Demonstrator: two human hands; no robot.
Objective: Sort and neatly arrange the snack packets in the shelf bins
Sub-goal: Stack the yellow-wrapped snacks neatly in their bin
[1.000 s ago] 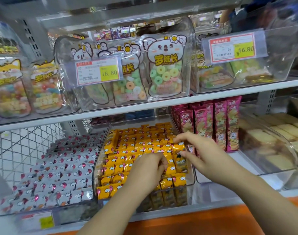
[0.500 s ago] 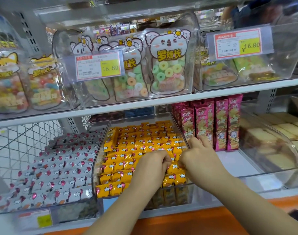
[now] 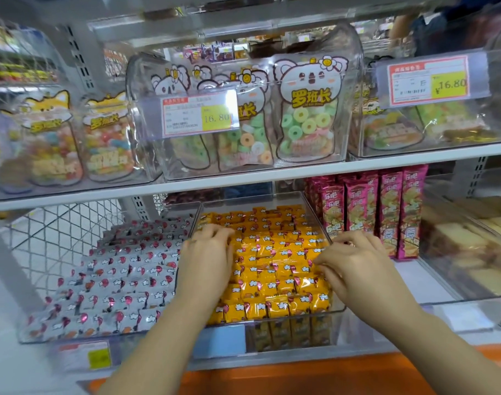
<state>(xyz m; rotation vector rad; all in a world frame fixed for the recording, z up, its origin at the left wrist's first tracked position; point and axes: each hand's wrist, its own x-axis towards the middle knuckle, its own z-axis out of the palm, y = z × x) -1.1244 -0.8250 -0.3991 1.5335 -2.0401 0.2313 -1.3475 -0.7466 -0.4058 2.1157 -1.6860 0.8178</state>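
Small yellow snack packets (image 3: 272, 269) lie in rows in a clear bin (image 3: 339, 309) at the middle of the lower shelf. My left hand (image 3: 206, 260) rests on the packets at the bin's left side with its fingers bent and nothing gripped. On the right side of the same bin, my right hand (image 3: 354, 263) touches the packets with bent fingertips that point left. Silver packets with red marks (image 3: 115, 280) fill the neighbouring bin on the left.
Tall pink snack packs (image 3: 386, 209) stand upright just right of the yellow bin. A clear bin of pale cakes (image 3: 471, 252) is at the far right. Bins of gummy bags (image 3: 306, 115) with price tags (image 3: 198, 115) sit on the upper shelf (image 3: 272, 172).
My hands were close together near the bin's right middle. They have spread apart, the left hand to the left side and the right hand to the right side.
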